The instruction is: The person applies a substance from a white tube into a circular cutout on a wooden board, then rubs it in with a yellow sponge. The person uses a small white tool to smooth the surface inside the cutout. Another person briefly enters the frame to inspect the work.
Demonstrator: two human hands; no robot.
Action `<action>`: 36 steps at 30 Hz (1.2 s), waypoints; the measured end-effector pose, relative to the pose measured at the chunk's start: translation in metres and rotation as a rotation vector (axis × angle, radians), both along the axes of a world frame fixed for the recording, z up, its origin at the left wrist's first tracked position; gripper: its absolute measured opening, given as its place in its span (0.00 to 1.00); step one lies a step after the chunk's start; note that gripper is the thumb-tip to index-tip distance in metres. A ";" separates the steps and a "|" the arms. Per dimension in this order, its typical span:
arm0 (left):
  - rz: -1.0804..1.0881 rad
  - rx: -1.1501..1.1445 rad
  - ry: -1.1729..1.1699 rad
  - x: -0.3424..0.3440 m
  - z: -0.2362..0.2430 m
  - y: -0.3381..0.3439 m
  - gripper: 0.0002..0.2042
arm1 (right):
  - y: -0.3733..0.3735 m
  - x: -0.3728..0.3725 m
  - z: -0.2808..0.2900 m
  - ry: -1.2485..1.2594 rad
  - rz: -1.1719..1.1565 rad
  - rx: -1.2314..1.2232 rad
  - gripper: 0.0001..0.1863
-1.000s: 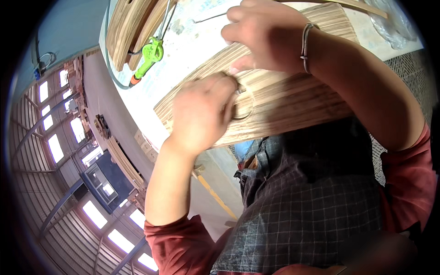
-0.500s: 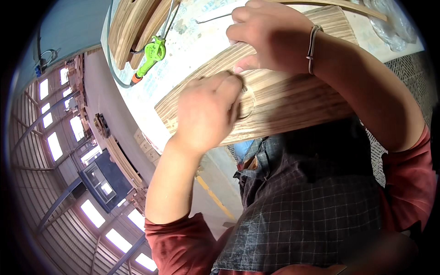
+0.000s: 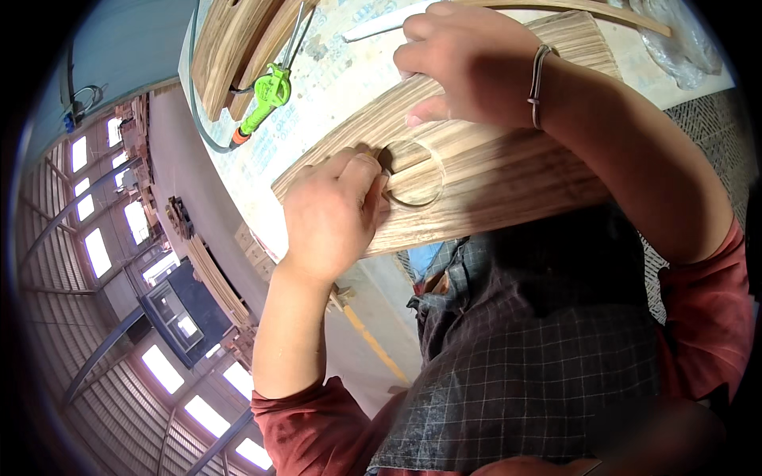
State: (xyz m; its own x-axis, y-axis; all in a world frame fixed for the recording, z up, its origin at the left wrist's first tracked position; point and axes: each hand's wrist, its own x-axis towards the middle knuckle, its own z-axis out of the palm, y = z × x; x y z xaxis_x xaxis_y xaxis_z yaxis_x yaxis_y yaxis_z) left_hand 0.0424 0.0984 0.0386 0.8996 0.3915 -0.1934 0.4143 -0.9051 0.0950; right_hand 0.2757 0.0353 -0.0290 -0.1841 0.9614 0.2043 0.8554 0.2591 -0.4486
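Note:
A long wooden board [image 3: 516, 163] with brown and pale streaked grain lies across the table in front of me. A thin round outline [image 3: 441, 178], a ring or a groove, shows on its face. My left hand [image 3: 332, 210] is closed at the left side of this circle, fingers curled down against the board. Something dark shows by its fingertips, too hidden to name. My right hand [image 3: 472, 63] grips the board at its far edge, the thumb resting on the face and the other fingers bent at the edge.
A bright green air blow gun [image 3: 270, 94] on a hose lies at the far left beside stacked wooden pieces [image 3: 230, 51]. Clear plastic wrap [image 3: 679, 47] and a curved wooden strip [image 3: 611, 14] lie at the far right. A white strip [image 3: 385, 24] sits beyond the board.
My left hand has moved left and slightly toward me, uncovering more of the round outline. My right hand has stayed at the board's far edge.

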 end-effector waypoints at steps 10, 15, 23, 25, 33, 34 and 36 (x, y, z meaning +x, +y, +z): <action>0.219 0.045 -0.180 -0.029 -0.012 -0.034 0.13 | 0.007 0.001 -0.012 0.073 -0.001 0.082 0.16; 0.301 0.002 -0.309 -0.014 -0.026 -0.044 0.07 | 0.008 -0.004 -0.004 0.076 -0.085 -0.134 0.15; 0.168 0.112 -0.237 -0.011 -0.021 -0.044 0.11 | 0.010 0.003 0.009 -0.264 0.177 -0.124 0.12; 0.177 0.107 -0.251 -0.017 -0.020 -0.042 0.11 | 0.005 0.000 0.014 -0.314 0.137 -0.052 0.12; 0.134 0.115 -0.275 -0.007 -0.022 -0.045 0.09 | 0.002 0.002 -0.014 0.085 -0.002 0.082 0.15; 0.148 0.133 -0.246 -0.018 -0.019 -0.043 0.08 | 0.001 0.001 -0.010 0.006 0.037 0.104 0.16; 0.163 0.048 -0.169 -0.023 -0.011 -0.034 0.08 | -0.001 0.000 0.002 0.006 0.021 -0.003 0.17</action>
